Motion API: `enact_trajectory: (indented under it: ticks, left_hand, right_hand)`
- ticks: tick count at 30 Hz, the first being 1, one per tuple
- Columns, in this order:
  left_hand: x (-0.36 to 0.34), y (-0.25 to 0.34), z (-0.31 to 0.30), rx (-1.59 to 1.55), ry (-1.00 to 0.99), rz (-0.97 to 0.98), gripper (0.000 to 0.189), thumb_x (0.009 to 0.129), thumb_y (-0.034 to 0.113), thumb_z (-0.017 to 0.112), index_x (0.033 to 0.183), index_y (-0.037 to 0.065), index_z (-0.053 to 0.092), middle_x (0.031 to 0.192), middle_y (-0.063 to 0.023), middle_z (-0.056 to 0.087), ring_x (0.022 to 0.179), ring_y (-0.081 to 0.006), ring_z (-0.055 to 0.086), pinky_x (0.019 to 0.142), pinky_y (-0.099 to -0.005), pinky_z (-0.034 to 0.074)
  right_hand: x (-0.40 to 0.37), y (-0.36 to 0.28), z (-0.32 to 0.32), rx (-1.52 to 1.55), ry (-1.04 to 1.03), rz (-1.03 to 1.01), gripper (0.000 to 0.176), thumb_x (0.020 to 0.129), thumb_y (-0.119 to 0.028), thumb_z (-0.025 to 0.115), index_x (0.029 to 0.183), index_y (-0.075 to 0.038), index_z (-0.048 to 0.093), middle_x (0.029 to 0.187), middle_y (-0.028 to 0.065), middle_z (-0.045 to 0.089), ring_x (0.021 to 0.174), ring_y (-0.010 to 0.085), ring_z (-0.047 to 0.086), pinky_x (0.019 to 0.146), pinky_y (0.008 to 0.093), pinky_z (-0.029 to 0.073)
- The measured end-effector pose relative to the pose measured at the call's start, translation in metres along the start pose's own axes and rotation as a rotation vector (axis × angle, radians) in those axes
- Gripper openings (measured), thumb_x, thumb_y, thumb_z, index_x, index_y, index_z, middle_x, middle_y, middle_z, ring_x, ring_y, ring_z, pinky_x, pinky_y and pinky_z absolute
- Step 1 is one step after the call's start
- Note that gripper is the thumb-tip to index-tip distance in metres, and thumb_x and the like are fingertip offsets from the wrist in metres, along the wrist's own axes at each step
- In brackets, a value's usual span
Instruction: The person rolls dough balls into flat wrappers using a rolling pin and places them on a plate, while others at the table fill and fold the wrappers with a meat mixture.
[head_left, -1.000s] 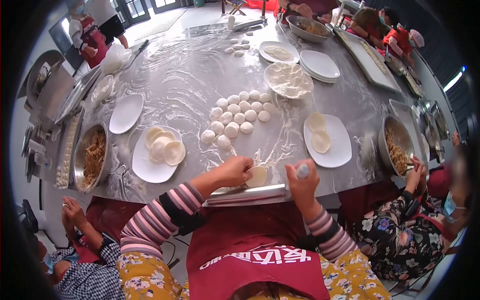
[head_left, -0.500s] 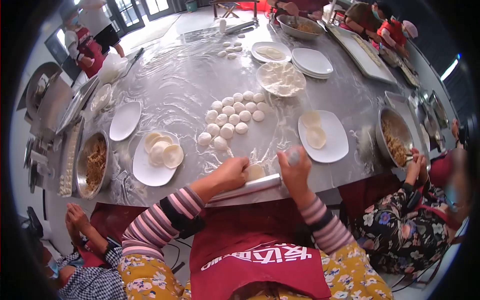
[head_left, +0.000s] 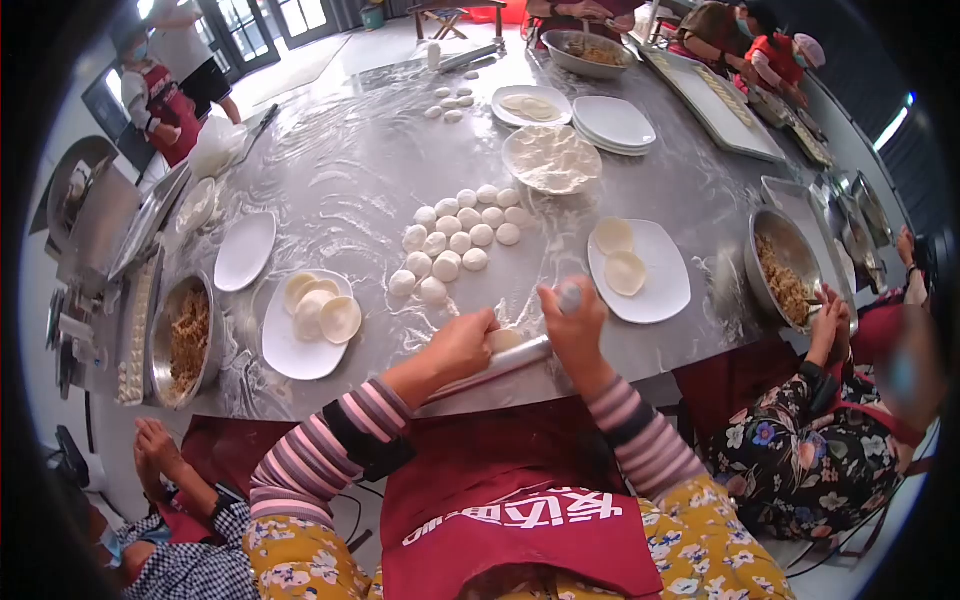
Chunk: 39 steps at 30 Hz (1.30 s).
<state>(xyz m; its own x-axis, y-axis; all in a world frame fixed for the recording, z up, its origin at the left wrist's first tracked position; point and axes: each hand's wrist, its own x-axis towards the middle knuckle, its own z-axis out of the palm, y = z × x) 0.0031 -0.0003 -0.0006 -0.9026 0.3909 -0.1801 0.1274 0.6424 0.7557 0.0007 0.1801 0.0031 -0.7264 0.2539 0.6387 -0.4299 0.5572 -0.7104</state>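
Note:
Near the table's front edge, my left hand (head_left: 458,348) is closed, its fingers pinching the rim of a flat dough wrapper (head_left: 506,341). Most of that wrapper is hidden behind the hand and a shiny rolling pin (head_left: 500,366). The pin lies at a slant between both hands. My right hand (head_left: 578,330) is curled at the pin's right end, and a grey rounded piece pokes up between its thumb and fingers. Beyond the hands sit several floured dough balls (head_left: 460,242) in a cluster. Rolled wrappers (head_left: 340,319) overlap on the white plate (head_left: 290,358) to the left.
On my right, a white plate (head_left: 660,285) bears two wrappers. Further back are a plate of flour (head_left: 552,158) and stacked plates (head_left: 615,125). Filling bowls stand left (head_left: 212,345) and right (head_left: 755,265). People sit on both sides; others stand around the table's far edge.
The view has shifted slightly. The rolling pin's right end and my right hand have moved a little away from me, so the pin slants more. My left hand stays at the wrapper.

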Motion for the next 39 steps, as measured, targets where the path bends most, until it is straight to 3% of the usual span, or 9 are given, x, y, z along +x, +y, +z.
enact_trajectory:
  ticks: [7,10,17,23,24,29,32,35,39]
  left_hand:
    - [0.006,-0.005,-0.008,0.004,-0.03,0.02,0.011,0.08,0.006,0.055,0.087,-0.002,0.058,0.08,-0.0167,0.062,0.075,-0.0234,0.06,0.066,-0.0343,0.047]
    - [0.0,-0.016,-0.009,-0.079,-0.065,0.023,0.01,0.08,0.001,0.053,0.088,-0.001,0.058,0.082,-0.0163,0.063,0.074,-0.0222,0.06,0.065,-0.0338,0.047]
    - [0.01,-0.009,-0.013,0.034,-0.035,0.025,0.012,0.082,0.009,0.056,0.086,-0.001,0.059,0.078,-0.015,0.063,0.072,-0.0201,0.06,0.065,-0.0332,0.047]
    - [0.001,0.004,-0.008,0.149,-0.035,0.069,0.014,0.081,0.016,0.059,0.086,0.002,0.058,0.076,-0.0103,0.062,0.07,-0.0178,0.058,0.064,-0.0327,0.045]
    - [0.01,0.006,-0.006,0.166,-0.032,0.071,0.014,0.081,0.016,0.059,0.086,0.002,0.058,0.076,-0.0103,0.062,0.07,-0.0178,0.058,0.064,-0.0327,0.045]
    - [0.081,0.053,0.003,-0.437,-0.237,0.083,0.02,0.088,0.019,0.054,0.097,0.002,0.055,0.086,-0.0046,0.059,0.08,-0.0144,0.055,0.071,-0.0323,0.045]
    - [0.128,0.082,-0.01,-0.634,-0.116,0.109,0.027,0.091,0.026,0.051,0.1,0.0,0.055,0.09,-0.007,0.06,0.087,-0.0145,0.054,0.077,-0.0309,0.044]
    - [0.148,0.034,-0.017,0.426,0.247,0.324,0.029,0.086,0.012,0.048,0.111,-0.001,0.051,0.109,-0.0178,0.056,0.103,-0.0291,0.054,0.086,-0.0363,0.043]
    - [0.112,0.011,-0.012,0.803,0.223,0.468,0.033,0.077,0.008,0.05,0.11,0.0,0.052,0.115,-0.0207,0.052,0.106,-0.0345,0.051,0.087,-0.0394,0.043]
  right_hand:
    - [-0.016,0.006,-0.017,-0.021,-0.097,-0.134,0.026,0.071,-0.007,0.073,0.081,-0.004,0.049,0.059,0.0142,0.054,0.051,0.0333,0.054,0.046,0.0386,0.041]
    - [-0.035,-0.005,-0.039,0.013,-0.114,0.089,0.027,0.071,-0.007,0.073,0.082,-0.004,0.048,0.06,0.0139,0.055,0.052,0.0335,0.054,0.047,0.039,0.042]
    - [0.02,0.012,0.03,0.123,-0.114,-0.029,0.031,0.07,-0.009,0.074,0.086,-0.004,0.047,0.061,0.0159,0.054,0.055,0.0366,0.055,0.046,0.0405,0.042]
    - [-0.022,0.008,-0.03,-0.02,-0.135,-0.177,0.031,0.069,-0.008,0.075,0.082,-0.006,0.047,0.06,0.0096,0.051,0.05,0.0306,0.054,0.044,0.0362,0.042]
    - [-0.027,-0.002,-0.042,0.088,-0.143,-0.053,0.031,0.068,-0.007,0.075,0.082,-0.006,0.048,0.06,0.0095,0.052,0.05,0.0294,0.054,0.044,0.0348,0.043]
    - [-0.038,0.002,-0.05,0.212,-0.178,-0.015,0.031,0.068,-0.007,0.076,0.083,-0.006,0.048,0.061,0.0097,0.053,0.05,0.0283,0.055,0.045,0.0339,0.043]
    - [-0.032,0.005,-0.046,0.251,-0.207,-0.005,0.032,0.068,-0.007,0.076,0.084,-0.006,0.049,0.062,0.0099,0.053,0.05,0.0283,0.056,0.046,0.034,0.044]
    - [-0.032,0.006,-0.047,0.266,-0.216,0.004,0.031,0.068,-0.008,0.077,0.083,-0.006,0.049,0.062,0.0101,0.054,0.051,0.0288,0.057,0.046,0.0344,0.044]
    - [-0.029,0.0,-0.048,0.291,-0.189,0.016,0.03,0.069,-0.008,0.076,0.081,-0.005,0.049,0.063,0.0103,0.054,0.052,0.0299,0.057,0.046,0.0348,0.044]
